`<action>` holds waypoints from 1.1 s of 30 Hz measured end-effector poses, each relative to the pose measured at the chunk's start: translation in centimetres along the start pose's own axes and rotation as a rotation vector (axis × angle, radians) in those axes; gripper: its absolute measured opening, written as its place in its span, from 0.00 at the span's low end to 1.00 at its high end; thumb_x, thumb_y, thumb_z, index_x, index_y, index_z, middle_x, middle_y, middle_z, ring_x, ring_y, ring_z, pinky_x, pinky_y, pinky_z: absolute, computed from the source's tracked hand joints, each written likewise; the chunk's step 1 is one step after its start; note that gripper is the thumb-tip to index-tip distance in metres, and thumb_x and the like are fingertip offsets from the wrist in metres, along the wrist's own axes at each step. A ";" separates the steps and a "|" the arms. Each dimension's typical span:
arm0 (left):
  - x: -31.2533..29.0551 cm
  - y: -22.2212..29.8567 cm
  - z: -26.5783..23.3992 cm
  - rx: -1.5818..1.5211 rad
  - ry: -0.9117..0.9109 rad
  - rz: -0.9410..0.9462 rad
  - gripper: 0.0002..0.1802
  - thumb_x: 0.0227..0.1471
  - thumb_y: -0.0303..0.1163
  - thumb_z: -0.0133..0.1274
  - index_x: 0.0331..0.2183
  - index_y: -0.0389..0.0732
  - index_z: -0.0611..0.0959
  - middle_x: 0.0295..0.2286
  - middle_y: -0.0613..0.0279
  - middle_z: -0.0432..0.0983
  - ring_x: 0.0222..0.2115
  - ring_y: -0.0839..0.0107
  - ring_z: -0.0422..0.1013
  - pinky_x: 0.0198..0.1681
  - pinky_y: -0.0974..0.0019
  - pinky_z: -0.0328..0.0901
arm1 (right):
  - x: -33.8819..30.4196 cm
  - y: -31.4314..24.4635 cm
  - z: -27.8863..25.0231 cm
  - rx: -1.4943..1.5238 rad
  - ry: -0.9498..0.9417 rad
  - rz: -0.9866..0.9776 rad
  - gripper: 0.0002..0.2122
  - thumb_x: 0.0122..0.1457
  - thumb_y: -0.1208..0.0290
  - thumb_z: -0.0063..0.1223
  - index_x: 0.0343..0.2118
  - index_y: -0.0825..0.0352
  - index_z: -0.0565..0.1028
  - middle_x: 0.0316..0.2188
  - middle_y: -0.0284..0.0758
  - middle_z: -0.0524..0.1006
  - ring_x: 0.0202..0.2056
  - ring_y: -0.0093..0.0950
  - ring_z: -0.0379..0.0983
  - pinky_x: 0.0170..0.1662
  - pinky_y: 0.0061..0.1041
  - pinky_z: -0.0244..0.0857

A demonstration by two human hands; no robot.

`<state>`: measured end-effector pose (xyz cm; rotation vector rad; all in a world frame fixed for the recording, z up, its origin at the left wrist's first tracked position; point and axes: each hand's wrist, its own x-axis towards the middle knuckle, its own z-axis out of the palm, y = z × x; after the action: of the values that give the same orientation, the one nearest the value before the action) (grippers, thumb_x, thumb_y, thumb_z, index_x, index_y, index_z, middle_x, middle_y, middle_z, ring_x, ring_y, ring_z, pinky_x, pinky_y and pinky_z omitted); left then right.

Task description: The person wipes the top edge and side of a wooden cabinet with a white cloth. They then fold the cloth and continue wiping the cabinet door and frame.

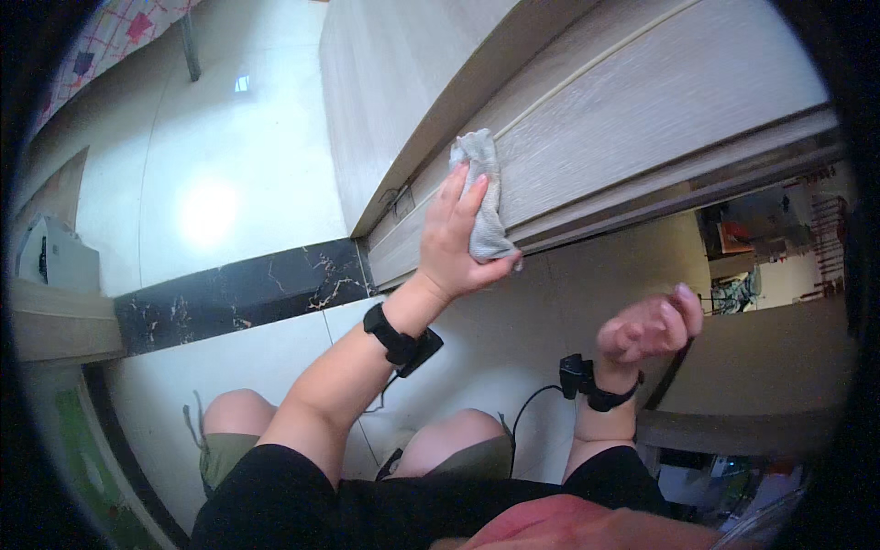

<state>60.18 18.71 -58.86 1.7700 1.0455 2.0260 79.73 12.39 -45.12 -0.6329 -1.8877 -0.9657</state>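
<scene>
Shirt (403, 509): black, nearest.
Left hand (447, 227): spread flat on cloth (487, 203).
Cloth: under left, long axis crossing panel (642, 115).
Right hand (649, 326): half-curled, empty, apart.

No legible text, no readable labels, numbers or signs

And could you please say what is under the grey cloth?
Wood-grain panelling shows beside the grey cloth, with the left hand on top; the patch beneath is covered and cannot be seen.
</scene>
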 end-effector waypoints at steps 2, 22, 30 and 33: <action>1.5 0.5 -0.4 -0.035 -0.009 -0.019 0.43 0.38 0.52 0.59 0.52 0.35 0.69 0.51 0.37 0.61 0.53 0.42 0.58 0.57 0.51 0.53 | 0.1 0.4 -0.6 0.023 -0.004 0.075 0.17 0.58 0.54 0.39 0.42 0.64 0.63 0.43 0.43 0.63 0.47 0.34 0.60 0.51 0.33 0.54; -4.3 -6.0 -0.1 -0.056 -0.127 -0.149 0.50 0.41 0.55 0.56 0.58 0.37 0.58 0.56 0.37 0.51 0.56 0.39 0.50 0.58 0.45 0.47 | -0.1 -9.4 4.3 0.257 -0.165 0.590 0.18 0.52 0.69 0.53 0.44 0.67 0.64 0.48 0.42 0.62 0.50 0.34 0.58 0.55 0.32 0.50; -3.7 -5.1 0.6 -0.046 -0.272 -0.136 0.48 0.47 0.50 0.54 0.60 0.36 0.52 0.57 0.36 0.45 0.57 0.41 0.45 0.60 0.45 0.43 | 13.2 -12.7 1.1 0.647 -0.092 0.313 0.12 0.58 0.54 0.45 0.30 0.58 0.67 0.25 0.31 0.66 0.24 0.28 0.62 0.31 0.32 0.53; -3.7 -4.6 1.3 -0.080 -0.290 -0.113 0.48 0.47 0.49 0.54 0.60 0.36 0.50 0.57 0.36 0.43 0.58 0.41 0.44 0.60 0.46 0.43 | 16.3 -10.7 -2.4 0.554 -0.078 0.151 0.20 0.58 0.43 0.38 0.28 0.57 0.69 0.21 0.28 0.63 0.26 0.25 0.59 0.36 0.32 0.52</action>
<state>61.04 20.17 -64.69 1.8485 0.9379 1.6587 65.33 5.09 -33.92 -0.4706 -2.0219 -0.2960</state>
